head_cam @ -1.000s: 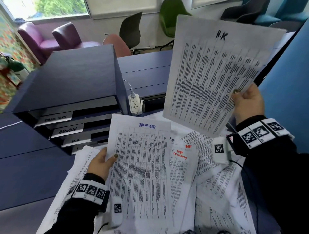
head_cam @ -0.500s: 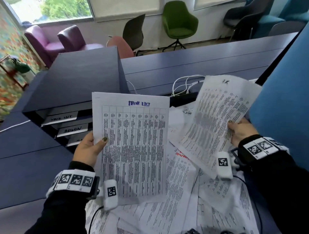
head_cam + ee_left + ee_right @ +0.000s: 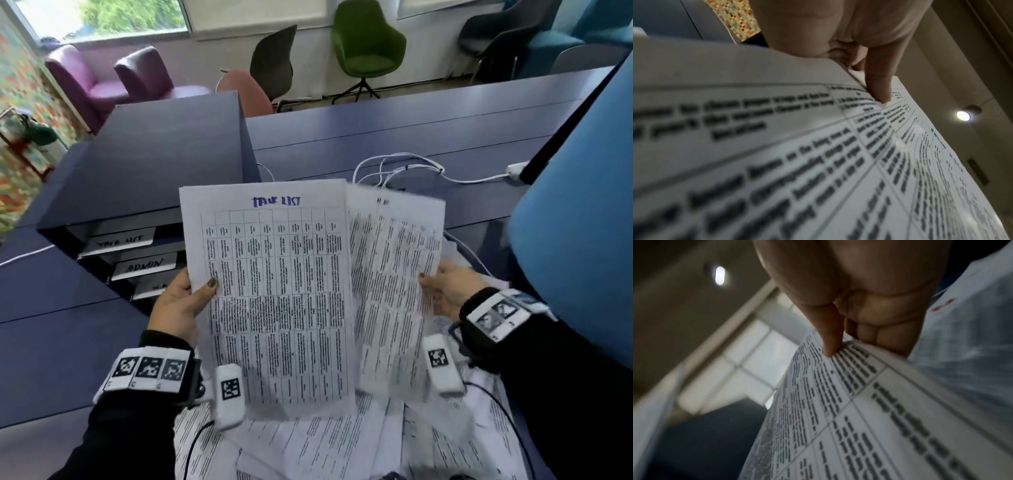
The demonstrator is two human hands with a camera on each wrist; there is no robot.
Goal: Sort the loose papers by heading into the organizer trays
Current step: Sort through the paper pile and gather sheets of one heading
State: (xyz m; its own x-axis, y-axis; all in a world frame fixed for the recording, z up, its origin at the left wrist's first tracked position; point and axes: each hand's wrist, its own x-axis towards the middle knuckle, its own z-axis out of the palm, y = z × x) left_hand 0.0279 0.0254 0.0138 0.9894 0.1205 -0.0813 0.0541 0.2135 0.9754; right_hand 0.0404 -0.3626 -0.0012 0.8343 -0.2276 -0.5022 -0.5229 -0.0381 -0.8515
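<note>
Swung beside the TASK LIST sheet (image 3: 274, 291) (left grip (image 3: 181, 305) pinching), right grip's (image 3: 448, 291) pinched sheet (image 3: 394, 274).

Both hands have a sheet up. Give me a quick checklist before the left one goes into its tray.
1. Heading on the left sheet readable: ok, it reads TASK LIST.
2. Left hand grip: ok, thumb pinches the sheet's left edge.
3. Matching tray located: ok, the organizer's top label looks like TASK LIST, though faint.
4. Tray slot free to take paper: cannot tell, the inside is dark.
5. Right hand grip on the second sheet: ok, pinched at its right edge.
6. Second sheet's heading: cannot tell, blurred.
</note>
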